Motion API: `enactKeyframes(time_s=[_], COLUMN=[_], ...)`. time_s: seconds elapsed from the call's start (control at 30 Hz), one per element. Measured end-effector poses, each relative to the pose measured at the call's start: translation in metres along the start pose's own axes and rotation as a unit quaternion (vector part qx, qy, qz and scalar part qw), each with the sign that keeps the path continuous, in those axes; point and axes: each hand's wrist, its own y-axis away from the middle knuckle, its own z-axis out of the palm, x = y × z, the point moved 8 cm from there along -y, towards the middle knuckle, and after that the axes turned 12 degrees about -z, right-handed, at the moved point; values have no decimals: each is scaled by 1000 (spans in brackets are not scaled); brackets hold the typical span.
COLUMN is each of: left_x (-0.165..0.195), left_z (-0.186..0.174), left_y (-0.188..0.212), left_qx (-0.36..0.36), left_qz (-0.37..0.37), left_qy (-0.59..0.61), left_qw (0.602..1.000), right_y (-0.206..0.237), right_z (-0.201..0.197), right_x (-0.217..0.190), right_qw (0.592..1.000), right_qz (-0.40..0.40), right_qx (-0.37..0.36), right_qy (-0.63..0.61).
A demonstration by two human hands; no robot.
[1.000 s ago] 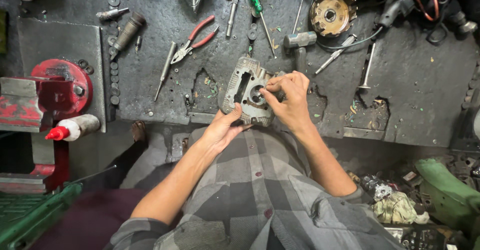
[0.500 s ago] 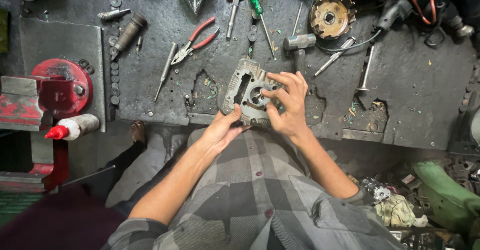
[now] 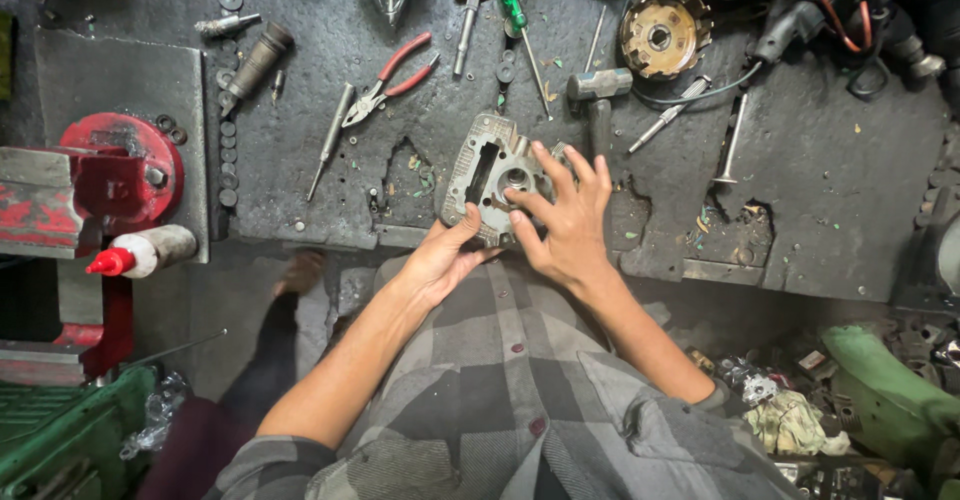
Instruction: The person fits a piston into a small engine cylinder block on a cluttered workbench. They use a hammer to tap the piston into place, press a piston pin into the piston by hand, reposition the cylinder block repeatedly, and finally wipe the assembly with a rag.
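A grey cast-metal engine part [image 3: 490, 175] with a rectangular slot and a round bore lies at the near edge of the dark workbench [image 3: 830, 200]. My left hand [image 3: 443, 255] grips its lower edge, thumb on top. My right hand [image 3: 568, 218] lies on its right side with fingers spread, the forefinger tip at the round bore. Both forearms reach up from my grey checked shirt.
Red-handled pliers [image 3: 390, 80], screwdrivers [image 3: 331, 138], a hammer [image 3: 598, 95], a valve [image 3: 730, 145] and a brass-coloured rotor [image 3: 662, 35] lie on the bench behind. A red vise [image 3: 100, 175] and a red-capped bottle [image 3: 145, 252] stand at left. Green machine parts sit low at both sides.
My right hand has opened its fingers and shifted slightly right on the part. The left hand keeps its grip on the lower edge.
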Motion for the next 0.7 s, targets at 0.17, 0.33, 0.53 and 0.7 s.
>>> enactKeyframes(time_s=[0.17,0.33,0.53,0.7], left_x=[-3,-5,-1,-2], left_z=[0,1,3,6], left_y=[0,1,4,5], left_qx=[2,-1,-1,-9], left_qz=[-9,-2,-7,-5], left_qy=[-2,-11,-18,-20], left_qw=[1000,1000,1000,1000], right_y=[-2,-3,-4,0], right_z=[-1,-4,2,-12], right_x=[0,6,-1,-7], right_qw=[999,999,997,999], right_qz=[-18,-6,15,-7], right_qx=[-48,-51,-72,-37], right_qy=[6,-13,17,18])
